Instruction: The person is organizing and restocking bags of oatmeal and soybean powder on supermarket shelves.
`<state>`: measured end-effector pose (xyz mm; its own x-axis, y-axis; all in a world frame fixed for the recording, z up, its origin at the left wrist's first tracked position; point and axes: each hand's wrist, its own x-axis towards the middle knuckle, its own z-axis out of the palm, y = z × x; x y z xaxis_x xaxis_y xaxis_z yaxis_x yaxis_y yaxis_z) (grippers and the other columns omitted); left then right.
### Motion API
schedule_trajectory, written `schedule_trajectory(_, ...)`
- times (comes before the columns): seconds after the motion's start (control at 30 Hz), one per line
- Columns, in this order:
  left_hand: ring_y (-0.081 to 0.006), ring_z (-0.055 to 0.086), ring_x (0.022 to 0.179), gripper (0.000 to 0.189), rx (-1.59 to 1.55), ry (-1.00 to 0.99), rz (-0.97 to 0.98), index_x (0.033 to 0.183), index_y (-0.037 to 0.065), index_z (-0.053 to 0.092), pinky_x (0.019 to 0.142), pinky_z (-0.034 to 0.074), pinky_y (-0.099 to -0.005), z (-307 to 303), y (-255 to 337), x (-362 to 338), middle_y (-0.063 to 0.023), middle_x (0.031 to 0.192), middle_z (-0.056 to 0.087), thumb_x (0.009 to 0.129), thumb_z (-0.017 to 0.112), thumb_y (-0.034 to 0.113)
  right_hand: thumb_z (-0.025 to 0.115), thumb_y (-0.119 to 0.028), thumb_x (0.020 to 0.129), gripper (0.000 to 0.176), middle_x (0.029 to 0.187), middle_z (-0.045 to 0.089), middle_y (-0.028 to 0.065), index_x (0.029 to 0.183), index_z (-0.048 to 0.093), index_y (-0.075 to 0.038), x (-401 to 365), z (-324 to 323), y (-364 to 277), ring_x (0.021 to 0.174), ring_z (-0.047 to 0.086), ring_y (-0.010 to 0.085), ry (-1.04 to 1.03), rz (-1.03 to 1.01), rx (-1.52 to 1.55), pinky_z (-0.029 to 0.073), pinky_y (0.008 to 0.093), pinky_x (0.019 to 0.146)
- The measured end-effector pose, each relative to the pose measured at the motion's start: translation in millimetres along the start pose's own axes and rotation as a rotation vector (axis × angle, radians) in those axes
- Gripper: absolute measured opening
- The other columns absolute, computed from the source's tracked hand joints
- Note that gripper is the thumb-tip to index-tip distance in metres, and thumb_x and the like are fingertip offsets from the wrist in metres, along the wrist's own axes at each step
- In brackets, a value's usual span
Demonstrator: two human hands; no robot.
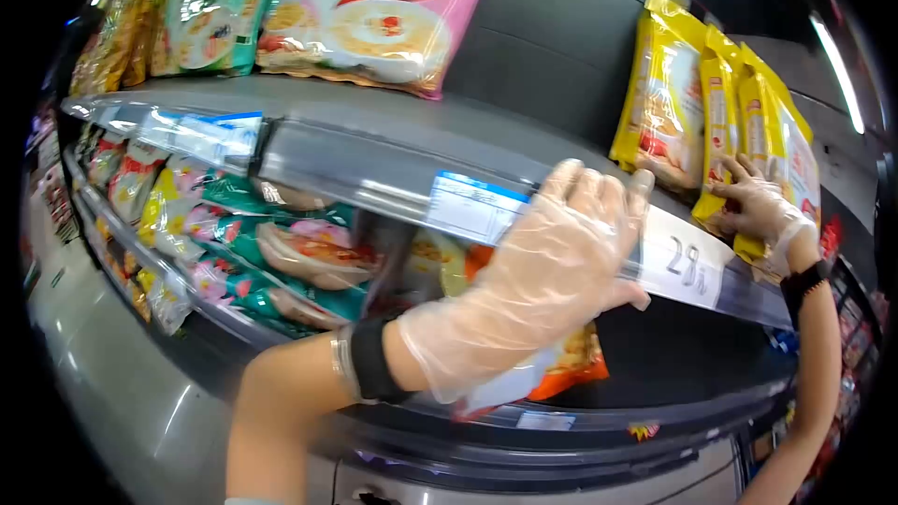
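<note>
My left hand (561, 262), in a clear plastic glove, lies against the front edge of the upper shelf, beside a blue-and-white price label (477, 204). Its fingers are stretched out and reach over the edge, with the thumb apart and lower down. Farther right, my right hand (756, 198), gloved the same way, has its fingers spread against the lower part of the yellow bags (718, 122). These bags stand upright in a row. Nearer the middle, another yellow bag (662, 84) stands with its printed front showing. A handwritten price card (687, 262) sits between my hands.
A pink oatmeal bag (379, 14) and a green bag (210, 14) stand on the upper shelf's left part. Below lie teal packages (318, 257) and an orange package (575, 369). The grey shelf edge (327, 164) juts out. At the left is shiny floor (122, 355).
</note>
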<state>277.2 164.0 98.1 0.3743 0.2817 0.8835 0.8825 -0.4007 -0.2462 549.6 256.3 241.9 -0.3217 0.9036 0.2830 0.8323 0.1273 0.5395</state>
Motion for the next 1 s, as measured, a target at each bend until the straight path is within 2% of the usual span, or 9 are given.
schedule_trajectory(0.17,-0.0279,0.05,0.105,0.087,-0.009,-0.079,-0.038,0.131,-0.003,0.044,0.101,0.034,-0.0406,-1,-4,4,-0.0134,0.106,0.054,0.07,0.064,0.056,0.071,-0.04,0.071,0.059,0.151,0.025,0.0064,0.127,0.056,-0.028,8,27,38,0.141,0.016,0.0274,-0.029,0.004,-0.014,0.0,0.0662,0.108)
schedule_trajectory(0.23,-0.0277,0.05,0.105,0.088,0.004,-0.092,-0.042,0.131,-0.003,0.044,0.101,0.033,-0.0407,-1,-1,5,-0.013,0.106,0.054,0.07,0.064,0.057,0.071,-0.038,0.072,0.057,0.152,0.023,0.0071,0.126,0.057,-0.026,3,6,28,0.139,0.023,0.0275,-0.122,0.057,0.054,0.008,0.0574,0.112)
schedule_trajectory(0.3,-0.0275,0.05,0.104,0.089,0.033,-0.107,-0.047,0.131,-0.003,0.044,0.101,0.033,-0.0409,-2,1,5,-0.0127,0.106,0.054,0.069,0.064,0.057,0.069,-0.026,0.075,0.049,0.141,0.042,0.0117,0.123,0.06,-0.019,24,10,53,0.122,0.049,0.0296,-0.1,-0.101,0.309,0.039,0.0301,0.102)
schedule_trajectory(0.4,-0.0271,0.049,0.103,0.091,0.047,-0.095,-0.037,0.131,-0.002,0.045,0.101,0.033,-0.0411,-2,2,4,-0.0121,0.105,0.052,0.067,0.064,0.059,0.067,-0.02,0.077,0.044,0.127,0.055,0.0137,0.12,0.061,-0.014,33,-37,11,0.113,0.055,0.0279,-0.13,0.099,0.429,0.041,0.0324,0.101)
schedule_trajectory(0.47,-0.0274,0.049,0.102,0.091,0.05,-0.079,-0.032,0.131,-0.002,0.044,0.101,0.033,-0.0412,-1,2,4,-0.0121,0.104,0.052,0.067,0.064,0.06,0.065,-0.02,0.079,0.042,0.12,0.06,0.0141,0.121,0.061,-0.013,66,-45,5,0.104,0.059,0.0276,0.097,-0.099,0.324,0.042,0.0323,0.1)
schedule_trajectory(0.6,-0.0276,0.05,0.1,0.092,-0.015,-0.031,-0.015,0.13,-0.005,0.043,0.1,0.034,-0.0408,3,-1,2,-0.0139,0.101,0.053,0.067,0.064,0.059,0.064,-0.024,0.083,0.04,0.141,0.043,0.0086,0.121,0.06,-0.014,99,-67,-48,0.126,0.042,0.032,0.175,-0.265,0.066,0.028,0.0396,0.11)
schedule_trajectory(0.7,-0.0277,0.051,0.1,0.088,-0.225,-0.08,-0.054,0.126,-0.008,0.045,0.1,0.033,-0.0405,-1,-2,4,-0.0148,0.098,0.054,0.07,0.065,0.056,0.061,-0.022,0.081,0.037,0.137,0.045,0.0144,0.118,0.063,-0.019,140,-47,-53,0.125,0.043,0.0336,0.253,-0.573,-0.072,0.037,0.041,0.104)
schedule_trajectory(0.83,-0.0326,0.05,0.108,0.093,-0.136,-0.016,-0.031,0.12,-0.015,0.046,0.105,0.028,-0.0425,18,25,13,-0.0205,0.107,0.056,0.069,0.062,0.061,0.073,-0.029,0.066,0.039,0.126,0.052,0.0118,0.104,0.07,-0.023,151,-9,-20,0.13,0.034,0.034,0.231,-0.492,-0.215,0.027,0.0549,0.107)
schedule_trajectory(1.0,-0.036,0.047,0.118,0.098,-0.116,0.096,-0.034,0.128,-0.014,0.04,0.109,0.025,-0.0457,43,39,13,-0.0247,0.118,0.053,0.073,0.054,0.067,0.073,-0.033,0.064,0.044,0.13,0.052,0.0129,0.107,0.07,-0.022,129,-11,-21,0.132,0.033,0.0357,0.211,-0.399,-0.186,0.028,0.0524,0.107)
